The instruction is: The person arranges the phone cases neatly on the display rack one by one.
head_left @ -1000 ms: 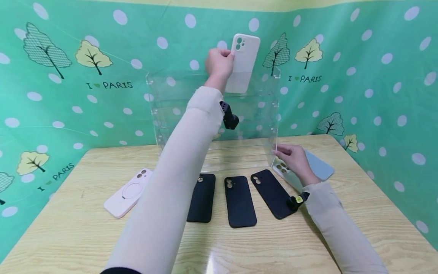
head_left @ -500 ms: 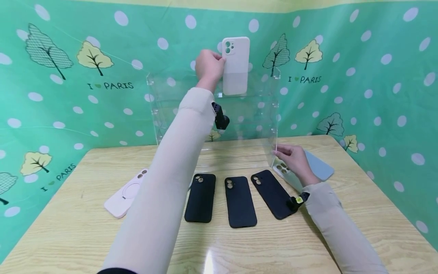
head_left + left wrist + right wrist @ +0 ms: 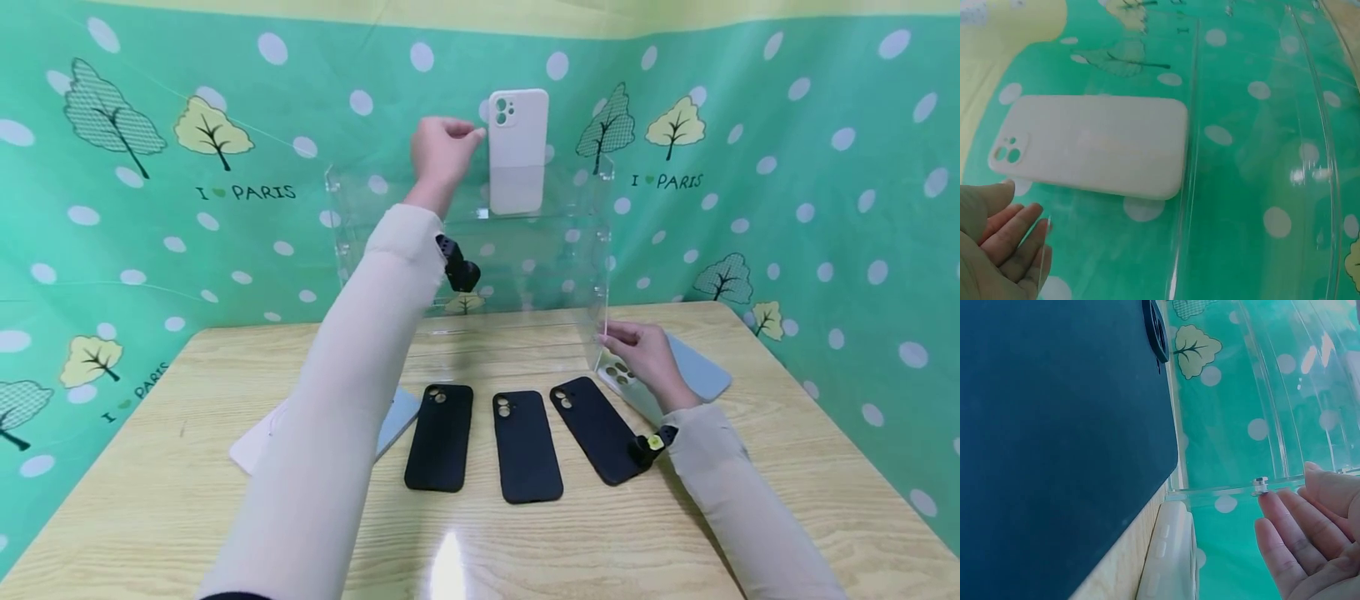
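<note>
A white phone case (image 3: 517, 146) stands upright on the top tier of a clear acrylic display rack (image 3: 604, 283); its lower part shows through the rack's front. My left hand (image 3: 442, 158) is just left of the case. In the left wrist view a narrow gap parts the thumb and relaxed fingers of this left hand (image 3: 1004, 240) from the white case (image 3: 1097, 144). Down at the rack's lower right edge, my right hand (image 3: 645, 354) holds the side panel. The right wrist view has the right hand's thumb and fingers (image 3: 1285, 531) on either side of that panel.
Three black phone cases (image 3: 527, 447) lie before the rack. Under my right arm are a white case (image 3: 628, 385) and a light blue case (image 3: 701, 367). My left sleeve partly covers a pale pink case (image 3: 251, 442) and a blue case (image 3: 397, 417). Patterned green cloth hangs behind.
The white phone case shifted left and straightened upright on the top tier. My left hand has let go and moved left from it. The right hand stays on the rack.
</note>
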A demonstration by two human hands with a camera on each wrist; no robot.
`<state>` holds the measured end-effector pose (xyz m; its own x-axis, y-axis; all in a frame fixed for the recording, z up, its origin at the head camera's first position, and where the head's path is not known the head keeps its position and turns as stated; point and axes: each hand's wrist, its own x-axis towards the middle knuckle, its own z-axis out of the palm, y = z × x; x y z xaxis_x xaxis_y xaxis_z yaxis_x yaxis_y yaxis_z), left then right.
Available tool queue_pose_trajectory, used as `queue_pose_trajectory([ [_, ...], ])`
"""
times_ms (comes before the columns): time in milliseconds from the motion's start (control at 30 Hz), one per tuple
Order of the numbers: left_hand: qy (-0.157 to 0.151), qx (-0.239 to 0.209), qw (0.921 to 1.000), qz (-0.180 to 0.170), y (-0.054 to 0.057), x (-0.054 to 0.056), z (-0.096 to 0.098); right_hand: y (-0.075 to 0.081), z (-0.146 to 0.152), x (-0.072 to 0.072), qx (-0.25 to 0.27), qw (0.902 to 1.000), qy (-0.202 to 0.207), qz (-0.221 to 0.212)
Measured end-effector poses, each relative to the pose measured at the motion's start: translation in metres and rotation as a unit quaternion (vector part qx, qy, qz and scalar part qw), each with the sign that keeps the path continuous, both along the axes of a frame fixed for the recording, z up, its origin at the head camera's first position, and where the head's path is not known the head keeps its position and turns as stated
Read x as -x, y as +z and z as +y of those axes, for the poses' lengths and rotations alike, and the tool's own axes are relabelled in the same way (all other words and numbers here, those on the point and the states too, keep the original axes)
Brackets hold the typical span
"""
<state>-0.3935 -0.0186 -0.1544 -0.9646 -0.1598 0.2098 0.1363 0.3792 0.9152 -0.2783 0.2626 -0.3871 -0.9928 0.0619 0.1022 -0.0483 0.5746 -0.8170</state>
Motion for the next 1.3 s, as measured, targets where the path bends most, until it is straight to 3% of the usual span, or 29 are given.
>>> queue_pose_trajectory([
  [233,-0.054,-0.064,0.9959,0.034,-0.014,-0.021,-0.041,0.000,0.000,0.001,0.002,1.0000,0.002,-0.005],
  [400,-0.102,-0.039,0.9934,0.035,-0.033,-0.046,-0.081,0.001,0.000,0.000,0.007,0.9999,0.004,-0.007],
  [800,-0.152,0.043,0.9875,-0.001,-0.109,-0.098,-0.171,0.001,-0.002,-0.001,-0.002,1.0000,0.008,-0.004],
  [1067,-0.186,0.078,0.9794,-0.007,-0.154,-0.121,-0.211,-0.002,0.000,-0.003,0.004,0.9998,0.001,-0.018],
  [1300,-0.204,0.113,0.9712,-0.050,-0.197,-0.137,-0.250,0.001,-0.002,-0.001,0.005,0.9999,-0.002,-0.014],
])
